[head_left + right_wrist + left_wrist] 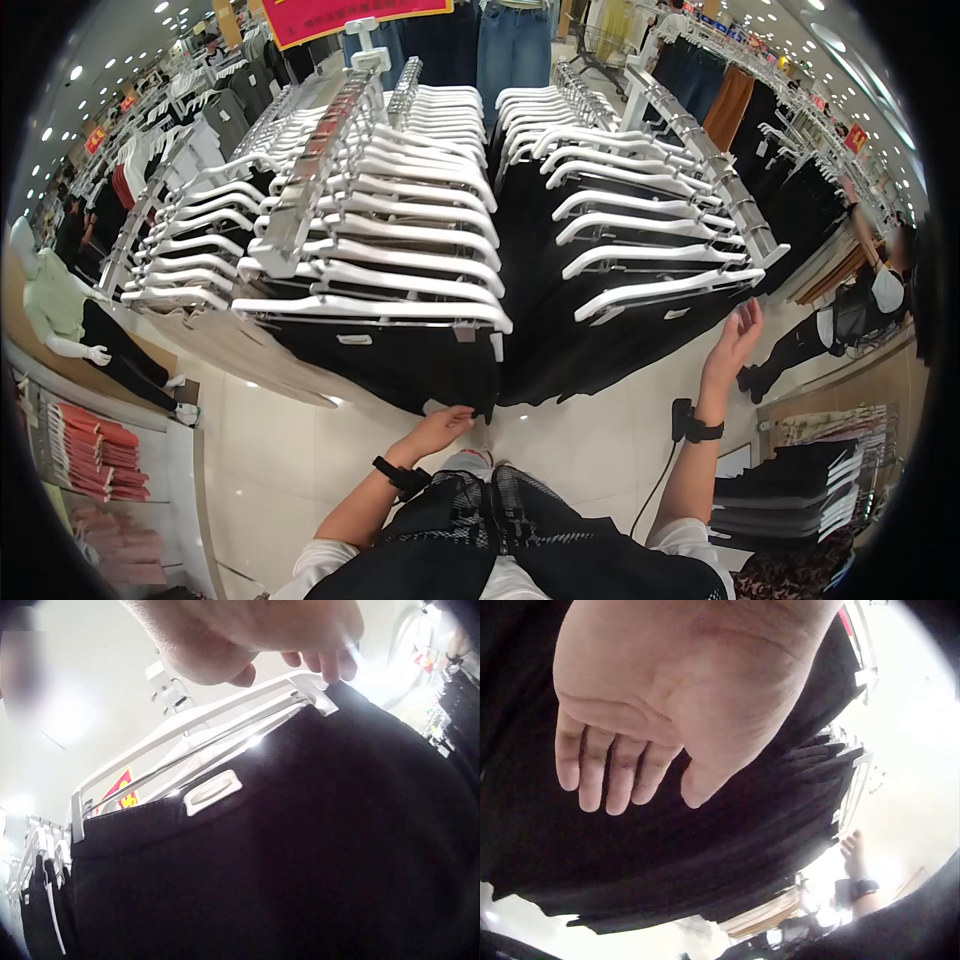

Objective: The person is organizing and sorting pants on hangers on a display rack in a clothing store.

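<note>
Black bottoms with a waistband hang from a white clip hanger at the front of the middle rail. My left hand is beside their lower part, fingers loosely bent and holding nothing; the left wrist view shows its palm before the dark cloth. On the right rail, another white hanger carries black bottoms with a pale waistband label. My right hand is raised near that hanger's outer end, fingers spread slightly. In the right wrist view its fingertips overlap the hanger's clip end.
Metal rails packed with white hangers run away from me. A mannequin stands at left, above shelves of folded pink clothes. At right are a person in dark clothes and stacked dark garments. A red sign hangs above.
</note>
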`<state>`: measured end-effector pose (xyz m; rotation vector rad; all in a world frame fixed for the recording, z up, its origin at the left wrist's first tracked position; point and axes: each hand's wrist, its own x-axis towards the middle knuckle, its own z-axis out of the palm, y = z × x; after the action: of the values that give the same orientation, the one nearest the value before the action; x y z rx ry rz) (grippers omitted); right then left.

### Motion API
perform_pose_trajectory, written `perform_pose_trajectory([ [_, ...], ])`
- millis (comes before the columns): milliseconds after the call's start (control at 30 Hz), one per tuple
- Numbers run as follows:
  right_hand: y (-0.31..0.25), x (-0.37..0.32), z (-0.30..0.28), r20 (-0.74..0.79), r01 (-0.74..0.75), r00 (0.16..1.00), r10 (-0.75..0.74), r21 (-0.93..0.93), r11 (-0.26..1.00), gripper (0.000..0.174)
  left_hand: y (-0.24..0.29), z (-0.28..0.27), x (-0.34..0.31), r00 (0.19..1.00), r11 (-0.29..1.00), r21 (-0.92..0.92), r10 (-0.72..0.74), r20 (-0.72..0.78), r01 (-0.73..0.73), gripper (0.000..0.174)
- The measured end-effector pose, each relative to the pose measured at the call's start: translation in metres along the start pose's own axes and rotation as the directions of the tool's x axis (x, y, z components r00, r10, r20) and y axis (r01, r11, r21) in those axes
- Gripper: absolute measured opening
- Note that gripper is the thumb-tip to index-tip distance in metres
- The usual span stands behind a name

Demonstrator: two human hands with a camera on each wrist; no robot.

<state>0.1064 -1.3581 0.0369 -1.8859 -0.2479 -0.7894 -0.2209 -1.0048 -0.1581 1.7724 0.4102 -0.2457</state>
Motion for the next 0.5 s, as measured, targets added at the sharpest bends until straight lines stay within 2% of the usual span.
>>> perform_pose_trajectory([
  [67, 0.016, 0.011, 0.000, 0.009, -0.078, 0.997, 0.078, 0.006, 0.997, 0.054, 0.035, 0.007, 0.017, 0.992, 0.989, -0.117, 0.099, 0.084, -0.089, 0.049],
  [100, 0.040, 0.015, 0.004, 0.017, -0.098, 0.995, 0.098, 0.032, 0.995, 0.056, 0.038, 0.010, 0.033, 0.975, 0.985, -0.124, 0.143, 0.169, -0.122, 0.060],
  [200, 0.084, 0.024, 0.006, 0.092, -0.211, 0.975, 0.200, 0.128, 0.969, 0.061, 0.068, 0.027, 0.066, 0.956, 0.961, -0.181, 0.239, 0.169, -0.208, 0.073],
  [300, 0.094, 0.032, 0.002, 0.222, -0.352, 0.925, 0.309, 0.193, 0.916, 0.062, 0.090, 0.049, 0.094, 0.920, 0.917, -0.072, 0.389, -0.048, -0.392, 0.084],
  [400, 0.073, 0.036, -0.002, 0.370, -0.437, 0.858, 0.357, 0.157, 0.886, 0.063, 0.098, 0.056, 0.125, 0.883, 0.896, 0.173, 0.436, -0.172, -0.409, 0.090],
  [433, 0.082, 0.034, -0.002, 0.324, -0.413, 0.878, 0.351, 0.145, 0.899, 0.061, 0.101, 0.055, 0.135, 0.852, 0.879, 0.139, 0.476, -0.218, -0.455, 0.071],
  [500, 0.089, 0.034, -0.012, 0.371, -0.449, 0.848, 0.379, 0.123, 0.885, 0.058, 0.093, 0.054, 0.150, 0.883, 0.897, 0.099, 0.441, -0.159, -0.431, 0.060],
])
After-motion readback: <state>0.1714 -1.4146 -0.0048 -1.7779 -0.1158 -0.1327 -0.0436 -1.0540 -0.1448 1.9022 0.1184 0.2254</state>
